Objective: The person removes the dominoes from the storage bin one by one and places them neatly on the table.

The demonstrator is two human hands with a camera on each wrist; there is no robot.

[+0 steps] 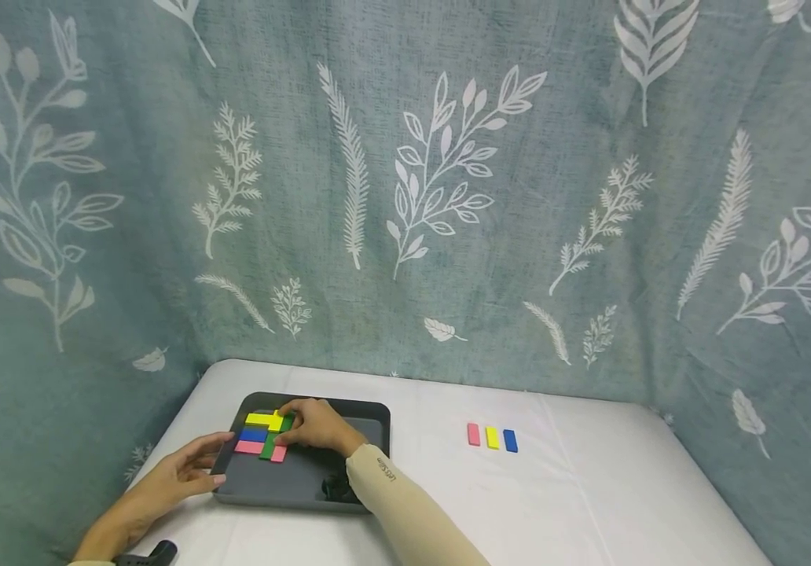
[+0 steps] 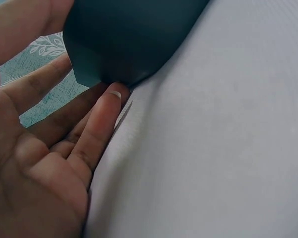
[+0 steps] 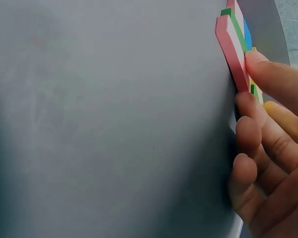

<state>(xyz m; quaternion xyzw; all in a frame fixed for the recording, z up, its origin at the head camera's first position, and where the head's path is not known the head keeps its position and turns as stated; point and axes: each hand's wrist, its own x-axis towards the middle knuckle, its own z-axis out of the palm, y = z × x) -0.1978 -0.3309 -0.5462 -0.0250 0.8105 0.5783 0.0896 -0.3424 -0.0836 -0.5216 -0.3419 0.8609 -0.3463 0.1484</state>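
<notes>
Inside a dark grey tray, flat coloured blocks lie packed together: yellow blocks, a blue block, pink blocks and green blocks. My right hand reaches over this cluster from the right, thumb and index finger about a green block on its right side. In the right wrist view the thumb tip touches next to a pink block. My left hand holds the tray's left side near the front corner. Fingers lie against the tray's outer wall.
To the right of the tray, a pink block, a yellow block and a blue block lie in a row on the white tablecloth. A leaf-patterned curtain hangs behind and along both sides.
</notes>
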